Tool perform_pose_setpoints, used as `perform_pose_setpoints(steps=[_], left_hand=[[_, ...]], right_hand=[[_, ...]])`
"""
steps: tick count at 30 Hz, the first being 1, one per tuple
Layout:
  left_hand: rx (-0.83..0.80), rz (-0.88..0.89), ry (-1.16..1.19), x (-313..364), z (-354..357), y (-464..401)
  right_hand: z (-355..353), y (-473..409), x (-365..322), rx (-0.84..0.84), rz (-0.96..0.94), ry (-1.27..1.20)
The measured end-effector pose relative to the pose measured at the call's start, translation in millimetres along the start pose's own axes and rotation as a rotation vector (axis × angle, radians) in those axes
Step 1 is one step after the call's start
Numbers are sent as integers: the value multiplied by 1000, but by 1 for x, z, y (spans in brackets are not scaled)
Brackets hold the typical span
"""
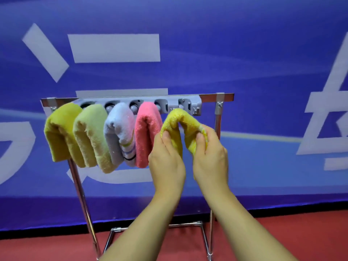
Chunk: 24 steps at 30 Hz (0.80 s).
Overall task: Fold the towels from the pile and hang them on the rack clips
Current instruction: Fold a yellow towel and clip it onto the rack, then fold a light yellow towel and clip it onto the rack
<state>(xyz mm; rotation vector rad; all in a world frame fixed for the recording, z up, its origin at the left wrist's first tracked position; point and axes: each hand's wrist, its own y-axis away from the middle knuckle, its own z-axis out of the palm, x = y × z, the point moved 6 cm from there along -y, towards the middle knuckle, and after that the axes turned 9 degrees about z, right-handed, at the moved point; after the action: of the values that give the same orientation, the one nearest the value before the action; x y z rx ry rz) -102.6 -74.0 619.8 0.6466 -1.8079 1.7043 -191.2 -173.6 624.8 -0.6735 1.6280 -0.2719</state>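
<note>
We are looking through a single head-worn, wide-angle camera, facing forward and slightly down at a metal rack (218, 129) standing close before us. Both forearms are reaching in from the bottom edge. A blue banner (244, 53) is filling the background above a red floor (301, 232).

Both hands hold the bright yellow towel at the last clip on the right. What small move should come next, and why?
Probably push the fold of the yellow towel up into the rightmost clip. The left hand and right hand grip its two hanging halves, and its top sits just at that clip, while four towels already hang beside it.
</note>
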Motion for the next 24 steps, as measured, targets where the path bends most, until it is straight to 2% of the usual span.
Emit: perform_pose_setpoints(steps=[3, 8, 12, 16, 18, 20, 23, 24], left_hand=[[44, 43, -34, 18, 2, -25], [31, -5, -92, 26, 6, -49], [-39, -61, -126, 5, 18, -55], [-102, -132, -137, -19, 29, -51], [-151, -145, -51, -31, 38, -51], [-225, -160, 187, -43, 51, -50], [-319, -294, 520, -63, 66, -41], [-351, -320, 543, -68, 67, -36]], right_hand=[[-1, -23, -26, 25, -58, 5], [4, -47, -40, 24, -98, 69], [21, -60, -18, -47, -47, 124], [45, -63, 12, -143, 33, 77], [53, -60, 21, -174, 50, 41], [55, -56, 25, -189, 62, 1], [53, -49, 29, -222, 68, -56], [54, -46, 32, -242, 72, -53]])
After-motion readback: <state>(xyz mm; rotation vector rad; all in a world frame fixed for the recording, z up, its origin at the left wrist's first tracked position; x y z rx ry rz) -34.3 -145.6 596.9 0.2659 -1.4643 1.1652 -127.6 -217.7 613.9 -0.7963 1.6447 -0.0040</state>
